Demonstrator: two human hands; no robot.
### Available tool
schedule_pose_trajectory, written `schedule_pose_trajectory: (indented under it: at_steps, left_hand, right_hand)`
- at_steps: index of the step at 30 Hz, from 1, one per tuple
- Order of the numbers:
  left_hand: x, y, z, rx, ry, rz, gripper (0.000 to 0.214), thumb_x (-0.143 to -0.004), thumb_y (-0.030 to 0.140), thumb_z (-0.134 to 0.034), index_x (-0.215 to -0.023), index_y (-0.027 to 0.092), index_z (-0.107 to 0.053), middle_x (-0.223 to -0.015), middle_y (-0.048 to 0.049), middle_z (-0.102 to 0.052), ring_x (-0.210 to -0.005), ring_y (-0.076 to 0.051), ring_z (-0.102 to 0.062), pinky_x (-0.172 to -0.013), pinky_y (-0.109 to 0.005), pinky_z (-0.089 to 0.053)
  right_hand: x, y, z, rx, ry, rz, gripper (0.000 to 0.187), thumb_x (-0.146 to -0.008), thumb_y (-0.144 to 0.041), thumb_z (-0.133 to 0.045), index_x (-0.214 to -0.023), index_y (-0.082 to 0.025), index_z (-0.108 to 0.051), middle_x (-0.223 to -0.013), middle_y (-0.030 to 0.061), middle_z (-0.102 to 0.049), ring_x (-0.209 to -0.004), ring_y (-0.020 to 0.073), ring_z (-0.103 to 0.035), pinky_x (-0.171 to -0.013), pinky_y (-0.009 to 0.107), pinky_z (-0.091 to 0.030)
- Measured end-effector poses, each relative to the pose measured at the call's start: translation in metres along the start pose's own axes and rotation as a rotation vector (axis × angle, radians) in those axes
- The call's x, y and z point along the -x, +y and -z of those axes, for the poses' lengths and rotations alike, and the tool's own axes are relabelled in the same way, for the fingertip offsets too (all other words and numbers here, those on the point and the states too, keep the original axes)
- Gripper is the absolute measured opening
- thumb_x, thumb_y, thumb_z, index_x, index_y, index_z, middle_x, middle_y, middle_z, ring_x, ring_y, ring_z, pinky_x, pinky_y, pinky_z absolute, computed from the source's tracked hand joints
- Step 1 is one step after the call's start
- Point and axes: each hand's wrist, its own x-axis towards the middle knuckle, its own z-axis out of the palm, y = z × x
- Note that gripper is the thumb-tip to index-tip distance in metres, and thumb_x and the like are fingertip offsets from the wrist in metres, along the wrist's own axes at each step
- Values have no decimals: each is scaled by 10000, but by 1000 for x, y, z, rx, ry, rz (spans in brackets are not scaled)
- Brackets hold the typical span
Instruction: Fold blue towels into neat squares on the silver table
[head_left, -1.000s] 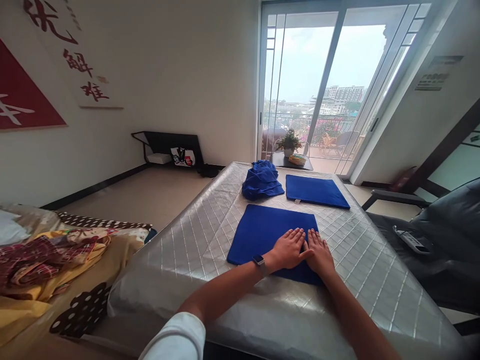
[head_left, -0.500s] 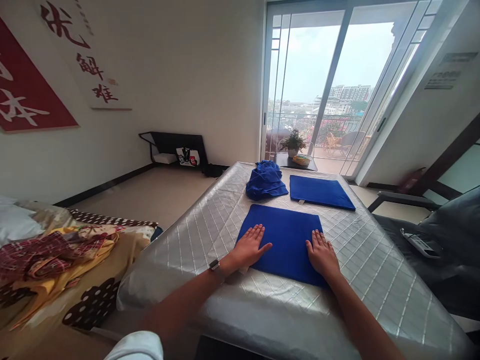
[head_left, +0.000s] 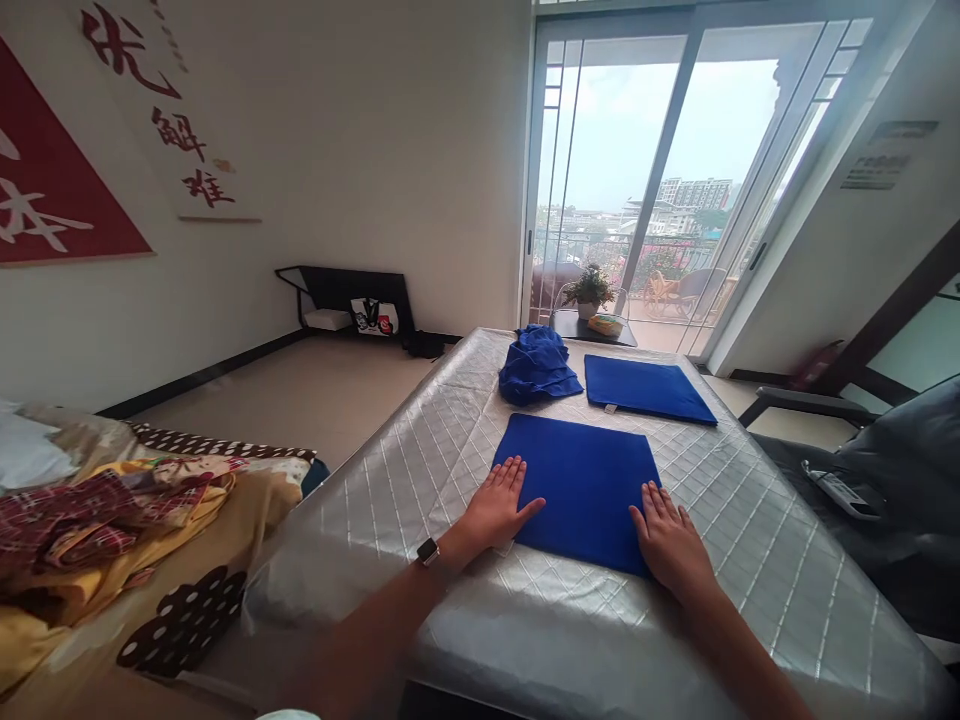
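A flat blue folded cloth (head_left: 581, 490) lies on the plastic-covered mattress (head_left: 420, 470) in front of me. My left hand (head_left: 499, 508) rests flat on its left edge, fingers stretched out and thumb spread. On the right edge of the same cloth lies my right hand (head_left: 669, 530), palm down with its fingers extended. Farther back, a second flat blue cloth (head_left: 649, 388) shows a small white tag at its near edge. To its left sits a crumpled blue cloth heap (head_left: 538, 365).
A bed with piled plaid and yellow cloths (head_left: 97, 520) stands at the left. On the right, a dark armchair (head_left: 900, 470) holds a remote control (head_left: 840, 490). Past the mattress, a small table (head_left: 577, 328) carries a potted plant (head_left: 590, 290) before the sliding glass door.
My right hand has shifted slightly right along the folded cloth's edge. The left hand stays flat at the left edge. The whole view has moved a little.
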Motion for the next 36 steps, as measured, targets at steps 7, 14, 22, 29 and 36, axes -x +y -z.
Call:
schedule_pose_trajectory:
  at_steps: [7, 14, 22, 29, 36]
  left_hand:
    - [0, -5, -3, -6, -9, 25, 896, -967, 729, -121, -1577, 81, -230, -1638, -132, -222, -1521, -263, -172, -1233, -422, -164]
    - [-9, 39, 3, 7, -37, -36, 863, -988, 690, -113, -1575, 68, -224, -1640, -148, -186, -1524, -263, -148, -1239, -429, -153]
    - [-33, 146, -16, 106, -105, -438, 836, -1001, 663, -88, -1579, 70, -203, -1642, -121, -191, -1531, -195, -108, -1244, -355, -110]
    - [-5, 78, -9, 28, -72, -282, 757, -1018, 637, -141, -1596, 149, -160, -1651, -77, -154, -1532, -199, -100, -1248, -397, -123]
    - [44, 4, -11, -75, -23, -4, 685, -1044, 575, -182, -1596, 169, -158, -1650, -85, -171, -1521, -242, -167, -1238, -448, -200]
  right_hand:
    - [31, -1, -11, -94, -22, -26, 679, -1011, -436, -147, -1579, -69, -209, -1652, 86, -162, -1527, 210, -106, -1234, 427, -147]
    - [29, -4, -6, -68, -45, -22, 671, -1011, -418, -164, -1577, -62, -211, -1650, 93, -158, -1527, 219, -105, -1235, 432, -129]
    - [29, 6, -14, -36, -49, 81, 623, -985, -379, -240, -1559, -153, -328, -1652, 64, -173, -1527, 251, -95, -1224, 480, -153]
    - [28, 2, -14, -95, -7, 9, 667, -991, -427, -198, -1584, -123, -237, -1651, 69, -181, -1527, 221, -104, -1232, 457, -136]
    - [30, 2, -13, -82, -27, 17, 677, -991, -431, -189, -1583, -105, -223, -1655, 54, -145, -1529, 212, -88, -1239, 444, -117]
